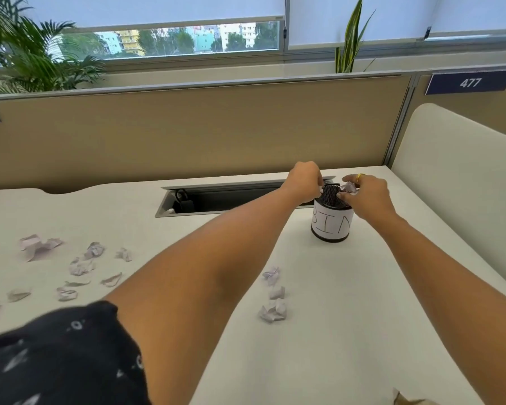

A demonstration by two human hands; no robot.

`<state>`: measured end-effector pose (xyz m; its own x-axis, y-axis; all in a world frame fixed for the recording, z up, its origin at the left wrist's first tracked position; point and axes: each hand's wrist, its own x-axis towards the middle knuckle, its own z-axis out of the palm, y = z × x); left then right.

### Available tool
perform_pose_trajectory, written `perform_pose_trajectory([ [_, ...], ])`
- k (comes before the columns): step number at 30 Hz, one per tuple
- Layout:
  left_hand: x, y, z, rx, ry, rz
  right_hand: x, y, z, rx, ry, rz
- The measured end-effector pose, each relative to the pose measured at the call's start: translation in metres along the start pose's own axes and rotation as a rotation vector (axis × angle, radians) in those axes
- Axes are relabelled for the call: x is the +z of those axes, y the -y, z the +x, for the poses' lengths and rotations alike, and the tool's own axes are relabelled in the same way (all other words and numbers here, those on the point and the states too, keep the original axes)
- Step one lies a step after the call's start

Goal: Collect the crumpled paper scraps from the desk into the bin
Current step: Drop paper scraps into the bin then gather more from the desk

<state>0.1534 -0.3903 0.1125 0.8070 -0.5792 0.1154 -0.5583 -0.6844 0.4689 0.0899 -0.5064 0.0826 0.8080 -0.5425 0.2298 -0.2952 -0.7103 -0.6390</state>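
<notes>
Nearest to us, a dark patterned sleeve (pixel 56 361) fills the lower left corner, blurred and cut off by the frame. Both bare forearms reach forward from it across the white desk (pixel 362 331) and meet over the bin (pixel 332 223), a small black mesh cup wrapped in a paper label; the last letter of its label curves out of sight.

The left hand (pixel 304 179) hangs at the bin's left rim, knuckles up and fingers curled downward. We cannot tell whether they hold anything.

The right hand (pixel 365 194), with a ring (pixel 360 176) on one finger, pinches a crumpled scrap (pixel 348 188) just above the bin's open mouth.

Loose scraps (pixel 82 267) lie scattered on the desk at left, one cut by the edge. Three scraps (pixel 272 311) sit between the forearms.
</notes>
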Motion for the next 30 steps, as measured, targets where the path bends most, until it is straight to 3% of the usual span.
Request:
perform_pose_trajectory([
  [10,0.017,0.003,0.016,0.025,0.025,-0.067,0.003,-0.006,0.009,0.011,0.027,0.018],
  [18,0.018,0.003,0.017,0.04,0.034,-0.205,0.004,-0.006,-0.007,-0.114,-0.127,0.093],
  [30,0.012,-0.01,0.01,0.056,0.149,-0.418,0.002,-0.012,-0.018,-0.142,-0.135,0.092],
])
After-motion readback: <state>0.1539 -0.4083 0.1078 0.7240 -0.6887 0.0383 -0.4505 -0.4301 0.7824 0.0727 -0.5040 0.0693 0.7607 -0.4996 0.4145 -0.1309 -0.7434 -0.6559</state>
